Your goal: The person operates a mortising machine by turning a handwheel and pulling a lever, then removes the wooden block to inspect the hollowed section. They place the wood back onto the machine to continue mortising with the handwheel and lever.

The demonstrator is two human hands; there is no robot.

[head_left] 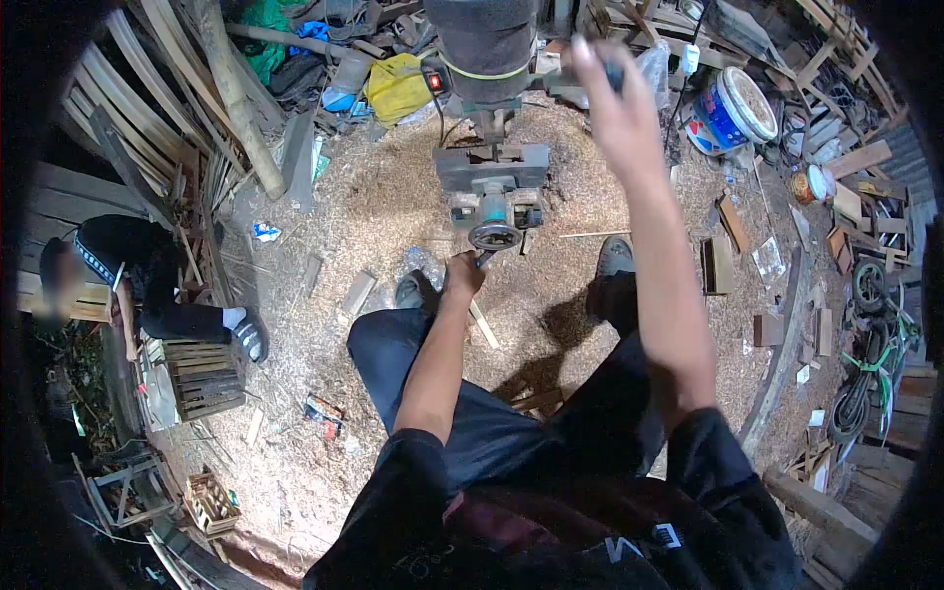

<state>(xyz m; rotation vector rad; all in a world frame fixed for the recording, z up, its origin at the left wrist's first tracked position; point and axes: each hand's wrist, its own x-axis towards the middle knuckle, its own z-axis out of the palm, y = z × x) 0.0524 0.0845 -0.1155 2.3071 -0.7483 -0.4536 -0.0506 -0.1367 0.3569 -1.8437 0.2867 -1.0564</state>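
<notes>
In front of me stands a bench drilling or mortising machine with a dark motor housing and a vise below it. A round handwheel sits at the near side of the vise. My left hand is closed around the handwheel's crank handle. My right hand is raised at the machine's right side, blurred by motion. It is wrapped round a dark lever grip, thumb up. The bit meets the vise area, where any workpiece is too small to make out.
Wood shavings cover the floor. Wood offcuts and a white-blue bucket stand right; a yellow sack lies behind. A seated person is at left, near a slatted wood stack. A small green bike is far right.
</notes>
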